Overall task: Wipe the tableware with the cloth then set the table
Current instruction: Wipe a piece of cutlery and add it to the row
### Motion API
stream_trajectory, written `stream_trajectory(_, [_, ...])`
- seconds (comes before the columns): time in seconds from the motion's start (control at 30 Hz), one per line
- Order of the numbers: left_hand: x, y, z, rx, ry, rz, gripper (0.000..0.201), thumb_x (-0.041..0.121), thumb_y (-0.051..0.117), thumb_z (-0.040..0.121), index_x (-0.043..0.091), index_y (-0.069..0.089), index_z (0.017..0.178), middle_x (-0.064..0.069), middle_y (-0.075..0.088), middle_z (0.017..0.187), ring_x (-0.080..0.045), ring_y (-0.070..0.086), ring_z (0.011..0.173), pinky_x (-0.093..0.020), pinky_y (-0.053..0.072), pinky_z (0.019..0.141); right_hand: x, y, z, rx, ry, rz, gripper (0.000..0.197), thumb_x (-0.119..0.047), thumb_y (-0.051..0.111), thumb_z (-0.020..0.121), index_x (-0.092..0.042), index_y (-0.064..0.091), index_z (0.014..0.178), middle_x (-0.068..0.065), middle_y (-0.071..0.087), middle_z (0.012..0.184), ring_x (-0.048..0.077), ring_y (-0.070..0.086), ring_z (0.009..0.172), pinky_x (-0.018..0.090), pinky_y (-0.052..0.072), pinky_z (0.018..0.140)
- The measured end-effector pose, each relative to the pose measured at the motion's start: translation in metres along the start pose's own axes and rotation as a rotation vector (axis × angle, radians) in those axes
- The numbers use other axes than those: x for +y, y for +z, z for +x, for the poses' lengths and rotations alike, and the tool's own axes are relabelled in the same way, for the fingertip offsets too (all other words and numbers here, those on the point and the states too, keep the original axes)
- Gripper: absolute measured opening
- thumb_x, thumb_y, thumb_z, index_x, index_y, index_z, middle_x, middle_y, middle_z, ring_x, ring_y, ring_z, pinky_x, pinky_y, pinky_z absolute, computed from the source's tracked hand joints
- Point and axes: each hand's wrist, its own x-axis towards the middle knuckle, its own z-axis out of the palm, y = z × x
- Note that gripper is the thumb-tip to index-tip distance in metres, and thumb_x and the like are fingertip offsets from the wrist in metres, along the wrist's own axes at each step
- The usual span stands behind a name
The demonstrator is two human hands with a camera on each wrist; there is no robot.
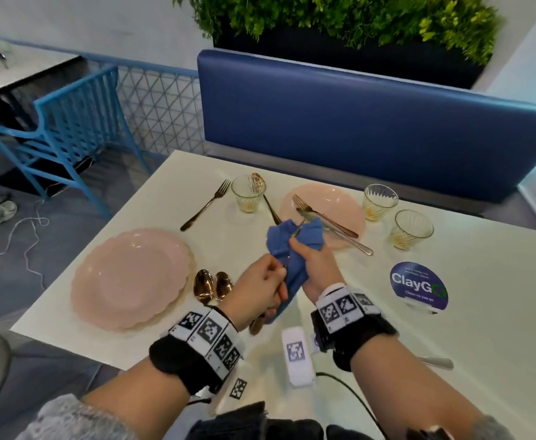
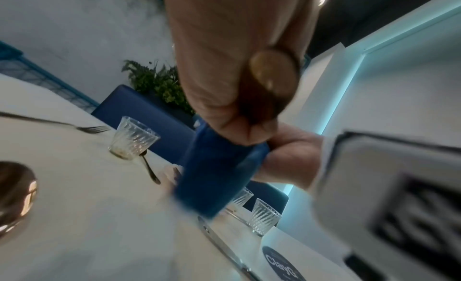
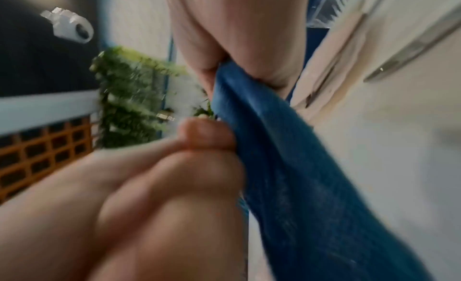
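your right hand (image 1: pixel 315 265) bunches the blue cloth (image 1: pixel 292 246) around a utensil (image 1: pixel 299 229); your left hand (image 1: pixel 257 290) grips its handle, mid-table.

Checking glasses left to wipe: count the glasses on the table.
3: one glass beside the far fork, one right of the far plate, one nearer. None seem hidden.

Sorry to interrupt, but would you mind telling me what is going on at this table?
A person is wiping cutlery. The right hand grips a crumpled blue cloth wrapped round a gold-coloured utensil, while the left hand holds its handle end. Two pink scalloped plates, three ribbed glass tumblers and more cutlery lie on the white table, not yet arranged.
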Motion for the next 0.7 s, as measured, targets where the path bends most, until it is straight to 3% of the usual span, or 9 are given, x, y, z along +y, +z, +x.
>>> stream_trajectory(0.07, [-0.01, -0.005, -0.007, -0.066, -0.033, 0.037, 0.02, 0.019, 0.033, 0.101, 0.011, 0.044, 0.087, -0.003, 0.048, 0.056, -0.008, 0.031, 0.034, -0.015, 0.026, 0.035, -0.01, -0.003, 0.008, 0.06, -0.05, 0.109, 0.026, -0.006, 0.056, 0.09, -0.005, 0.053, 0.116, 0.014, 0.063, 0.104, 0.025, 0.064, 0.084, 0.034, 0.058, 0.071])
stream_trajectory(0.13, [-0.02, -0.014, -0.012, -0.08, -0.079, 0.021, 0.027, 0.019, 0.031, 0.102, 0.011, 0.049, 0.083, 0.003, 0.038, 0.051, -0.006, 0.028, 0.035, -0.016, 0.025, 0.037, -0.019, -0.007, 0.019, 0.092, -0.064, 0.173, 0.022, -0.009, 0.055, 0.091, -0.007, 0.054, 0.113, 0.016, 0.06, 0.111, 0.024, 0.062, 0.084, 0.038, 0.054, 0.076])
stream_trajectory(0.2, [-0.025, -0.02, -0.01, -0.012, -0.1, -0.002, 0.031, 0.018, 0.03, 0.102, 0.011, 0.049, 0.078, 0.004, 0.032, 0.05, -0.005, 0.025, 0.034, -0.016, 0.022, 0.038, -0.016, 0.001, 0.017, 0.041, -0.013, 0.168, 0.035, -0.014, 0.058, 0.09, -0.003, 0.052, 0.123, 0.016, 0.058, 0.117, 0.023, 0.062, 0.085, 0.039, 0.052, 0.077])
stream_trajectory(0.4, [-0.02, -0.027, 0.005, 0.165, -0.064, -0.16, 0.03, 0.02, 0.041, 0.1, 0.007, 0.05, 0.075, -0.004, 0.04, 0.051, -0.008, 0.032, 0.032, -0.017, 0.031, 0.035, 0.018, 0.032, -0.013, -0.134, -0.006, -0.12, 0.043, -0.008, 0.06, 0.088, -0.003, 0.047, 0.129, 0.019, 0.059, 0.124, 0.035, 0.058, 0.114, 0.049, 0.046, 0.099])
stream_trajectory(0.47, [-0.021, -0.031, 0.007, 0.204, -0.072, -0.139, 0.013, 0.019, 0.054, 0.094, 0.006, 0.052, 0.095, -0.009, 0.057, 0.077, -0.011, 0.056, 0.053, -0.023, 0.049, 0.048, 0.017, 0.025, -0.014, -0.135, -0.035, -0.176, 0.047, -0.009, 0.066, 0.085, -0.005, 0.048, 0.128, 0.018, 0.06, 0.125, 0.034, 0.058, 0.114, 0.05, 0.046, 0.1])
stream_trajectory(0.53, [-0.02, -0.04, 0.012, 0.252, -0.077, -0.198, 0.045, 0.016, 0.063, 0.087, 0.015, 0.041, 0.126, -0.006, 0.057, 0.111, -0.021, 0.061, 0.098, -0.031, 0.049, 0.076, 0.013, 0.013, -0.015, -0.157, -0.051, -0.295, 0.053, -0.019, 0.073, 0.077, -0.011, 0.051, 0.124, 0.012, 0.061, 0.124, 0.029, 0.059, 0.114, 0.05, 0.045, 0.101])
stream_trajectory(0.57, [-0.018, -0.043, 0.015, 0.254, -0.071, -0.263, 0.052, 0.017, 0.061, 0.088, 0.02, 0.036, 0.134, -0.004, 0.056, 0.115, -0.024, 0.056, 0.109, -0.033, 0.044, 0.083, 0.012, 0.009, -0.017, -0.188, -0.052, -0.382, 0.05, -0.02, 0.074, 0.076, -0.014, 0.053, 0.121, 0.009, 0.062, 0.122, 0.026, 0.059, 0.113, 0.049, 0.045, 0.102])
stream_trajectory(0.63, [-0.005, -0.04, 0.02, 0.203, -0.064, -0.398, 0.037, 0.021, 0.05, 0.094, 0.017, 0.046, 0.131, -0.004, 0.06, 0.107, -0.022, 0.058, 0.103, -0.031, 0.045, 0.082, 0.011, 0.005, -0.024, -0.272, -0.05, -0.554, 0.042, -0.017, 0.072, 0.078, -0.019, 0.053, 0.116, 0.007, 0.063, 0.119, 0.023, 0.059, 0.111, 0.046, 0.045, 0.102])
stream_trajectory(0.7, [0.001, -0.03, 0.025, 0.155, -0.084, -0.447, 0.028, 0.022, 0.043, 0.098, 0.006, 0.06, 0.114, -0.012, 0.065, 0.105, -0.021, 0.061, 0.092, -0.03, 0.05, 0.081, 0.013, 0.002, -0.032, -0.359, -0.059, -0.655, 0.042, -0.012, 0.07, 0.08, -0.017, 0.054, 0.118, 0.009, 0.063, 0.119, 0.024, 0.06, 0.11, 0.043, 0.046, 0.101])
